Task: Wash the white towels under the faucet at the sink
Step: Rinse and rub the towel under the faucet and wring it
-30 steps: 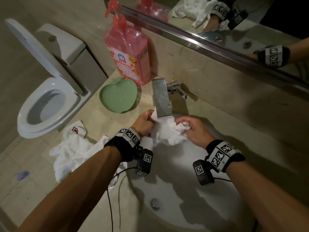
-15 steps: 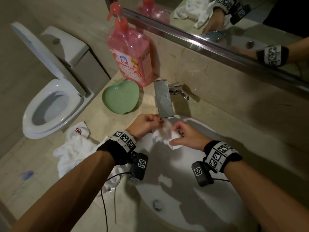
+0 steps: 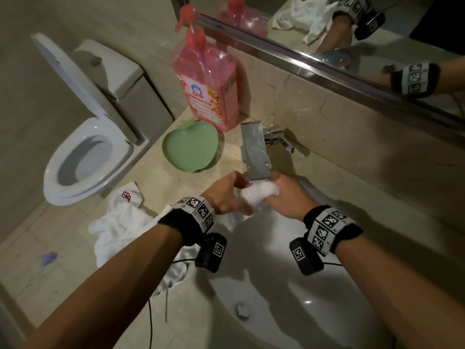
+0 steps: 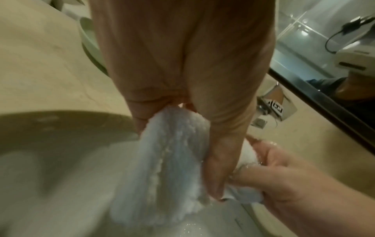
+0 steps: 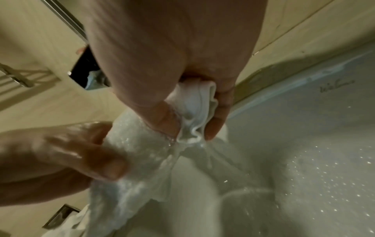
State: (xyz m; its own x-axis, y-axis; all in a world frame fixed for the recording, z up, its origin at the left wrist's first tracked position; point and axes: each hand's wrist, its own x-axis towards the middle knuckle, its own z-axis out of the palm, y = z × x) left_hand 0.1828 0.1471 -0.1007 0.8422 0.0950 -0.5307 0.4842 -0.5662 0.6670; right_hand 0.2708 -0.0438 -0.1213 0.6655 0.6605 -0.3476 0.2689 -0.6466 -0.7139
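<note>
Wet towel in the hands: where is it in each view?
Head: wet towel centre, below the faucet, between both hands.
Left wrist: centre, hanging from the left hand.
Right wrist: centre, bunched in the right hand.
Shared landmark: the white sink.

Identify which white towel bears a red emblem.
The dry towel lying on the counter beside the sink; the towel under the faucet, gripped by both hands, shows none.
</note>
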